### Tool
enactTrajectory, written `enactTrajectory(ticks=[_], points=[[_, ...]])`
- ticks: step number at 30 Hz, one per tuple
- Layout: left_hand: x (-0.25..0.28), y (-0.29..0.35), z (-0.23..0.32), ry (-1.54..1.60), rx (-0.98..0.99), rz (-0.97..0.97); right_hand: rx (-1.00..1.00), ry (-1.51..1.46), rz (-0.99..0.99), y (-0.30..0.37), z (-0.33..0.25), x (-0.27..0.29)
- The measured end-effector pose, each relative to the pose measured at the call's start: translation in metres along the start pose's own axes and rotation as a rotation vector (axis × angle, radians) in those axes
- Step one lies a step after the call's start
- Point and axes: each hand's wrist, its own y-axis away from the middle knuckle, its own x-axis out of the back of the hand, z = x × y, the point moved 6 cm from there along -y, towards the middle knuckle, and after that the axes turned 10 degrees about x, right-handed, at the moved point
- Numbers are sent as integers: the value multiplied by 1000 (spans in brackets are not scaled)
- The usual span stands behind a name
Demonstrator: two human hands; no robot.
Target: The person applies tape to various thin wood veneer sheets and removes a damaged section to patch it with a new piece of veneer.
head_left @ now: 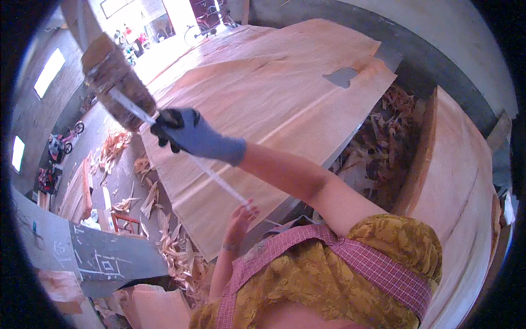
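A thin white strip point(219, 180) runs slanting across the upper left and down toward my body. My right hand point(183, 131), in a blue-grey glove with black fingers, reaches far to the left and is closed around the upper part of this strip. Just beyond it hangs a rough brown bundle or roll point(116, 82), with the strip crossing its face; its exact kind I cannot make out. Close to my body, my bare left hand point(240, 220) has its fingers closed on the lower part of the strip, above a wood veneer sheet.
Broad thin wood veneer sheets point(263, 88) lie ahead, one with a torn hole. Another veneer stack point(449, 181) stands at the right. Wood scraps point(378, 142) litter the floor between them and at left. A grey panel point(118, 249) stands at lower left; bicycles point(200, 34) are far off.
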Motion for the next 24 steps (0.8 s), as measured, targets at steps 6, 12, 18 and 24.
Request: enactTrajectory(ticks=[6, 12, 18, 24], points=[[55, 64, -25, 226, 169, 252, -147, 162, -72, 66, -17, 63], [-33, 18, 141, -480, -416, 460, -254, 257, -159, 111, -35, 92], [-200, -52, 228, -275, -625, 155, 471, 1026, -55, 121, -64, 111], [-306, -116, 225, 159, -644, -65, 195, 625, 336, 168, -80, 211]])
